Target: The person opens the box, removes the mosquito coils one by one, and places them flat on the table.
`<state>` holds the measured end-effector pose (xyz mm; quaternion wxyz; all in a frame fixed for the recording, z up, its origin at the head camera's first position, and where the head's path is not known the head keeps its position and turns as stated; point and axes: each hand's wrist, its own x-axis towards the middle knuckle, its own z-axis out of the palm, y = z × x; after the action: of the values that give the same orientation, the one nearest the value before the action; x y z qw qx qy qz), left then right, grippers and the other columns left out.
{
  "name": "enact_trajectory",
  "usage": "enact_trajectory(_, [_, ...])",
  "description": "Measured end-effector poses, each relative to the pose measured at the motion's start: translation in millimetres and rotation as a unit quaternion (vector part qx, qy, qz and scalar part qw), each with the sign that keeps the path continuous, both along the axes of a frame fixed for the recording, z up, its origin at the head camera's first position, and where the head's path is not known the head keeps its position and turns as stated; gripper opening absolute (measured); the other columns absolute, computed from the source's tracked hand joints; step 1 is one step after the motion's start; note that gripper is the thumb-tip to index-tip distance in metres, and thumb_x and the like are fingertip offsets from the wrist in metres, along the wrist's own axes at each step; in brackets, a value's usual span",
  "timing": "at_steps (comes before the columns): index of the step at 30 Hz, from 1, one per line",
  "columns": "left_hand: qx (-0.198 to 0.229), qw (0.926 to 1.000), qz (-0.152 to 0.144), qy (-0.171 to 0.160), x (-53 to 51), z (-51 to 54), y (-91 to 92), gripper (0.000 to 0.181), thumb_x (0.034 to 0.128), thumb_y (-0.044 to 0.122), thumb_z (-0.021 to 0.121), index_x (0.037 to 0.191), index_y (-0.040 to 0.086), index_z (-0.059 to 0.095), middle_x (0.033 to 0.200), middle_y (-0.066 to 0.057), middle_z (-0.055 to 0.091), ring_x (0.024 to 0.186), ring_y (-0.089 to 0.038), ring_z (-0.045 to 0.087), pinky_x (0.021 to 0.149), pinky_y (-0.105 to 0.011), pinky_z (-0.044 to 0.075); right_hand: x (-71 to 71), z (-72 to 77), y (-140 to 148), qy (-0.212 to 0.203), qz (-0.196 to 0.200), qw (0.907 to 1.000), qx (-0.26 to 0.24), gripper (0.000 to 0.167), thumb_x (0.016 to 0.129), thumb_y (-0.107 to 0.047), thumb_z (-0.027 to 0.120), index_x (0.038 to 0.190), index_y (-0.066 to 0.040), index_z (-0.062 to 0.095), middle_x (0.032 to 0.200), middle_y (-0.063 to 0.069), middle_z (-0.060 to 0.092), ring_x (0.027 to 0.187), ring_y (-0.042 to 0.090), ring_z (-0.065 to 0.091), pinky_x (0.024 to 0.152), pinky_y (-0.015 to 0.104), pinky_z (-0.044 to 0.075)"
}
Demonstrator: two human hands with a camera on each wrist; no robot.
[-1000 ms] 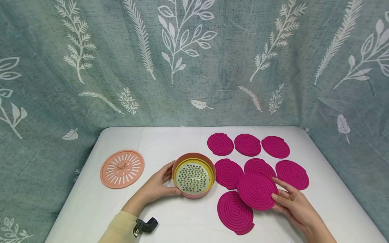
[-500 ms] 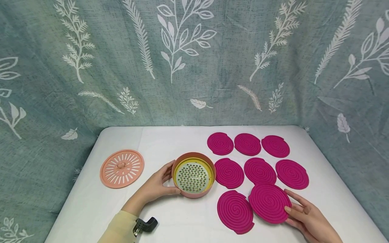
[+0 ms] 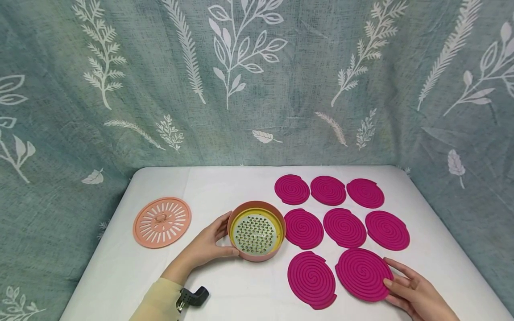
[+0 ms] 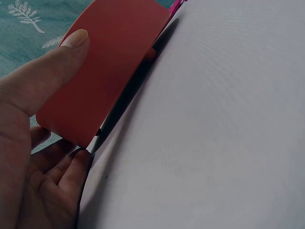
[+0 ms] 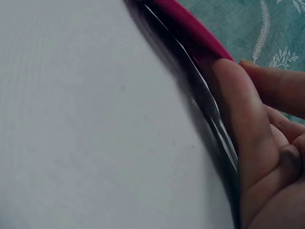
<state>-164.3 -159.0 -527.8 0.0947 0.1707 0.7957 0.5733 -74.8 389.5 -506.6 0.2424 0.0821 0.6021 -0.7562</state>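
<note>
My left hand (image 3: 213, 240) grips the left side of a round orange-pink mosquito coil holder (image 3: 257, 258), thumb at the front and fingers behind. Its inside shows a yellow ring and a pale disc with a holed pattern. Up close in the left wrist view, the thumb lies on the smooth wall of the holder (image 4: 105, 62). My right hand (image 3: 415, 292) pinches the right edge of a magenta spiral mosquito coil (image 3: 362, 274) at the front right. In the right wrist view, that coil's edge (image 5: 200, 31) is tilted up off the white tabletop.
Several more magenta coils lie flat in rows on the right, one (image 3: 311, 280) just left of the held coil and another (image 3: 344, 228) behind it. A slotted orange-pink lid (image 3: 162, 223) lies far left on the white table (image 3: 225, 294). A patterned curtain (image 3: 241, 147) stands behind.
My right hand has carried the held coil right and toward the front, off the coils it overlapped, to beside the front coil. The left hand and holder have stayed put.
</note>
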Motion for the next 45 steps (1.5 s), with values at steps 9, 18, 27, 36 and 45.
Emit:
enact_trajectory(9, [-0.002, 1.0000, 0.001, 0.003, -0.9, 1.3, 0.1, 0.110, 0.0666, 0.039, 0.092, 0.155, 0.028, 0.028, 0.154, 0.003, 0.037, 0.138, -0.016, 0.040, 0.113, -0.027, 0.034, -0.7, -0.7, 3, 0.006, 0.001, 0.9997, 0.024, 0.043, 0.099, -0.004, 0.058, 0.118, -0.042, 0.064, 0.109, 0.007, 0.068, 0.100, 0.018, 0.067, 0.090, 0.044, 0.056])
enact_trajectory(18, [-0.002, 1.0000, 0.004, -0.002, 0.1, 4.1, 0.9, 0.109, 0.0675, 0.036, 0.092, 0.155, 0.028, 0.028, 0.153, 0.003, 0.038, 0.138, -0.015, 0.040, 0.114, -0.026, 0.034, -2.2, 5.2, 4, 0.003, -0.030, 0.9952, 0.093, 0.028, 0.099, -0.012, 0.062, 0.111, -0.036, 0.066, 0.111, 0.003, 0.069, 0.098, 0.017, 0.067, 0.089, 0.042, 0.058])
enact_trajectory(27, [-0.007, 0.9999, 0.006, -0.008, -0.3, 2.4, 0.8, 0.110, 0.0653, 0.042, 0.092, 0.155, 0.031, 0.029, 0.152, 0.008, 0.039, 0.137, -0.010, 0.040, 0.112, -0.022, 0.035, -2.1, 9.3, 2, -0.013, -0.051, 0.9865, 0.155, 0.064, 0.097, -0.020, 0.066, 0.148, 0.006, 0.036, 0.116, -0.004, 0.066, 0.104, 0.011, 0.065, 0.093, 0.042, 0.055])
enact_trajectory(36, [-0.002, 1.0000, 0.003, -0.008, 0.1, 2.0, 0.3, 0.110, 0.0657, 0.041, 0.092, 0.155, 0.031, 0.029, 0.152, 0.006, 0.039, 0.137, -0.013, 0.040, 0.112, -0.024, 0.035, 0.5, 5.3, 12, 0.046, -0.048, 0.9912, 0.114, 0.029, 0.101, -0.009, 0.057, 0.128, -0.014, 0.064, 0.114, -0.006, 0.069, 0.104, 0.008, 0.065, 0.090, 0.036, 0.058])
enact_trajectory(45, [-0.002, 0.9999, 0.003, -0.014, 0.6, 0.8, -0.3, 0.109, 0.0657, 0.042, 0.092, 0.154, 0.033, 0.029, 0.152, 0.008, 0.039, 0.137, -0.011, 0.040, 0.112, -0.021, 0.035, 0.9, 7.3, 16, 0.047, -0.046, 0.9841, 0.165, 0.041, 0.100, -0.016, 0.061, 0.138, -0.002, 0.056, 0.113, -0.008, 0.070, 0.103, 0.005, 0.065, 0.087, 0.032, 0.059])
